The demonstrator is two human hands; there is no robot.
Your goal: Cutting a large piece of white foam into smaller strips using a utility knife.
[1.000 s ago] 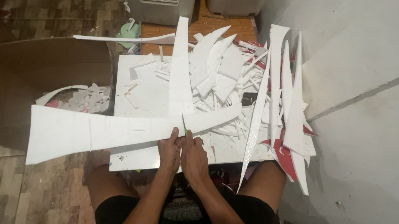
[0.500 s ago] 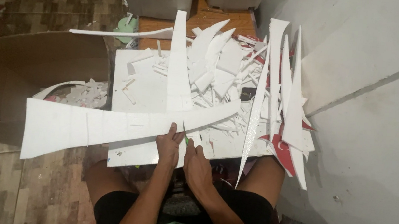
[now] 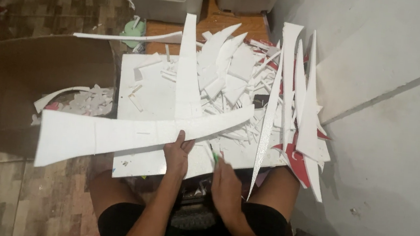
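Foam strip [image 3: 130, 133] pinched in left hand [image 3: 177, 156]; right hand [image 3: 225, 179] blurred, grip unclear, best steadied first.

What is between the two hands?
In the head view, a bare strip of the flat white board lies between the left hand and right hand, plus something thin and green, blurred.

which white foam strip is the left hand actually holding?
The long curved strip lying crosswise, wide end at left; the left hand grips its lower edge. The other strips lie untouched on the board.

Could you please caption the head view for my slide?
Seated person's left hand holds a long white foam strip over a scrap-covered board.
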